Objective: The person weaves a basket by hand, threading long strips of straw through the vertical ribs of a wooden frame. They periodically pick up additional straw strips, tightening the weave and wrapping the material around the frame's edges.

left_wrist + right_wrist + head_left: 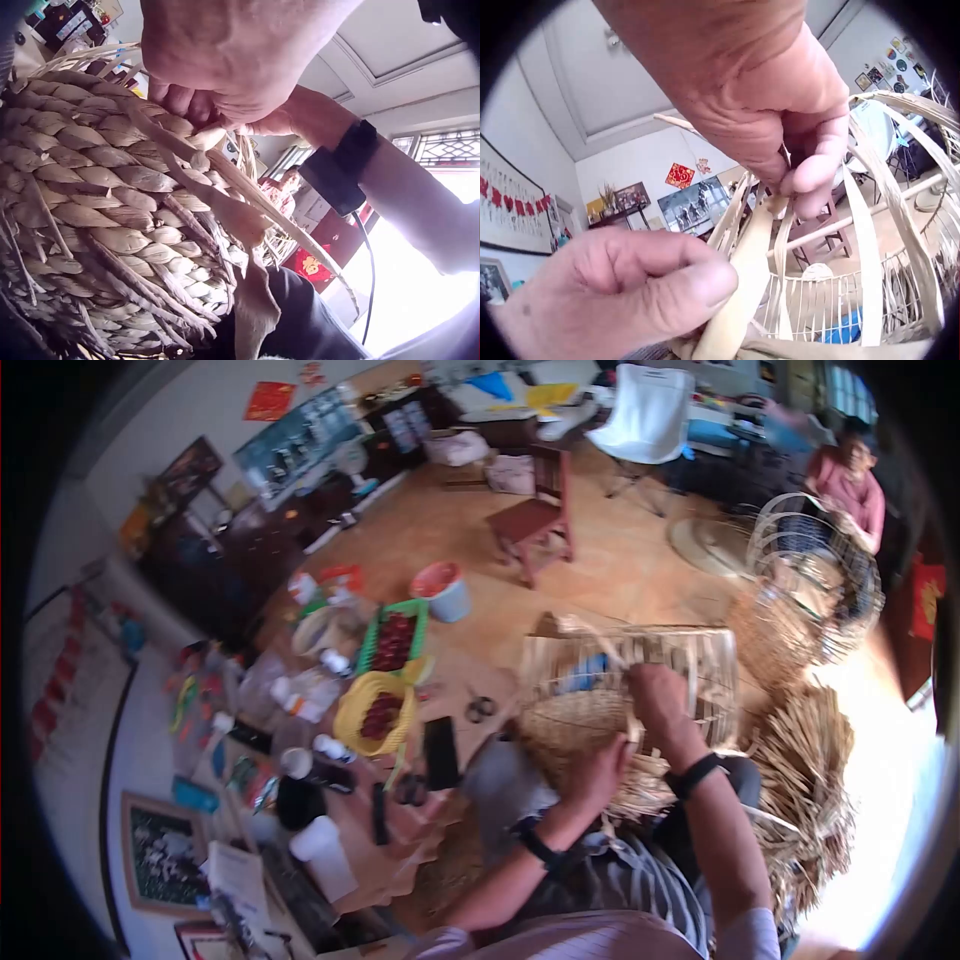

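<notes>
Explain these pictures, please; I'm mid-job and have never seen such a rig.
There is no machine here: the left grip and right grip are bare human hands. The wide picture comes from a head-worn camera, looking forward and down; the two close ones come from cameras worn on the left and right wrists. Both hands appear to pinch a pale strip at a woven basket. On the brown table to the left lie scissors, a dark flat rectangle, a yellow basket and a green basket, both holding dark red things.
</notes>
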`<state>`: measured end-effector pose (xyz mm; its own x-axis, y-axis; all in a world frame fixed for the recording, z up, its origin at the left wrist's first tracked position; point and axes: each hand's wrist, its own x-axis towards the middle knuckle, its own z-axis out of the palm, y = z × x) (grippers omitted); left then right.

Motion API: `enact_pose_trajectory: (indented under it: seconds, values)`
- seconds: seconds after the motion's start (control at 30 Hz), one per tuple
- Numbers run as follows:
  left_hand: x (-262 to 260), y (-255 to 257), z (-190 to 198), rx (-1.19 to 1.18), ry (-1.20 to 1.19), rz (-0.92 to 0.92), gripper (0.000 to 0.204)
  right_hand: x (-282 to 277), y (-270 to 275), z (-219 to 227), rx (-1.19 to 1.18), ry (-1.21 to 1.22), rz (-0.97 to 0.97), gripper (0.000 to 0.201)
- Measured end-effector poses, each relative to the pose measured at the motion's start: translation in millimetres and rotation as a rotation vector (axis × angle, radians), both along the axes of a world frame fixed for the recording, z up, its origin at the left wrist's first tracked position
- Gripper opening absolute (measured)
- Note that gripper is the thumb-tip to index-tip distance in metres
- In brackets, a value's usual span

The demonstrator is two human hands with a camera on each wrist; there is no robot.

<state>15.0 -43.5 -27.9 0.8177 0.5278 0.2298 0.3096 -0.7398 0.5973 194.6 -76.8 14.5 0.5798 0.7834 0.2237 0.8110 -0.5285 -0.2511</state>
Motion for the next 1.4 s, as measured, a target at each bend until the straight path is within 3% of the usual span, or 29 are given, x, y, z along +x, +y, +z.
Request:
enact_pose_trajectory:
  seconds: [0.03,0.17,0.27,0.4,0.57,0.63,0.73,0.8,0.83,0.87,0.9,0.97,1.0,1.03,1.07,1.1,1.17,1.2,1.3,1.33,1.4]
  values:
    - [2.1,2.5,-6.0,-0.022,-0.047,-0.018,0.021,-7.2,2.4,8.6,0.048,-0.027,-0.028,0.014]
    - [3.7,5.6,-9.2,-0.065,-0.059,-0.039,0.018,5.4,9.8,-23.9,0.183,-0.114,0.008,0.017]
    - [-0.2,3.3,2.1,-0.063,-0.119,-0.032,0.014,-2.6,-0.9,-1.4,0.169,0.041,-0.011,0.029]
    - [6.4,-0.9,1.3,-0.009,-0.127,-0.001,0.015,-13.1,-28.8,20.9,0.521,0.280,0.170,0.034]
    - [12.2,-5.1,-14.5,0.008,-0.134,0.062,0.014,-30.0,-62.8,4.0,0.629,0.361,0.026,0.028]
    - [11.4,-4.3,-13.3,0.011,-0.089,0.070,0.016,-38.0,-89.4,5.5,0.558,0.545,-0.058,0.021]
    - [12.9,-4.1,-16.0,-0.084,-0.132,0.018,0.018,-46.6,-134.3,-17.7,0.723,1.059,-0.039,0.009]
    - [18.5,-3.6,-29.3,-0.218,-0.215,-0.066,0.018,-53.0,-156.9,-54.8,0.736,1.200,-0.129,0.009]
    - [13.6,2.7,-19.7,-0.199,-0.075,-0.130,0.019,-54.0,-179.2,-65.4,0.740,1.258,-0.203,0.008]
    - [10.1,3.2,-11.6,-0.104,-0.101,-0.174,0.021,-63.4,-193.5,-47.9,0.694,1.417,-0.270,0.008]
    - [9.4,9.3,-20.4,0.032,-0.048,-0.282,0.024,-62.7,-212.8,-45.2,0.583,1.507,-0.183,0.011]
    - [3.4,13.2,-1.8,-0.051,0.107,-0.357,0.019,-74.3,-226.6,-48.3,0.732,1.659,-0.199,0.014]
    - [-2.9,11.6,7.4,-0.355,0.100,-0.263,0.021,-75.7,-221.2,-42.2,0.768,1.638,-0.182,0.013]
    - [-6.0,18.4,29.3,-0.251,0.245,-0.301,0.025,-71.9,-218.2,-38.7,0.775,1.630,-0.155,0.013]
    - [-10.5,24.2,21.3,-0.049,0.135,-0.373,0.027,-66.6,-217.4,-45.9,0.765,1.605,-0.147,0.014]
    - [-13.2,23.0,30.0,0.111,0.076,-0.352,0.032,-65.8,-214.2,-40.7,0.638,1.431,-0.106,0.016]
    - [-15.5,27.0,22.5,0.281,-0.142,-0.268,0.035,-59.1,-207.7,-64.1,0.593,1.217,0.060,0.019]
    - [-14.1,22.9,29.6,0.260,-0.163,-0.285,0.035,-56.6,-208.8,-49.7,0.502,1.212,0.069,0.022]
    - [-16.6,5.9,43.3,0.138,-0.140,-0.334,0.036,-32.7,-218.5,-49.1,0.861,1.474,-0.171,0.025]
    - [-14.0,2.7,40.5,0.068,-0.088,-0.362,0.036,-24.6,-220.5,-58.9,1.092,1.527,-0.193,0.028]
    - [-5.5,-1.8,33.3,0.058,-0.047,-0.410,0.036,-25.1,-222.7,-73.8,1.189,1.551,-0.216,0.029]
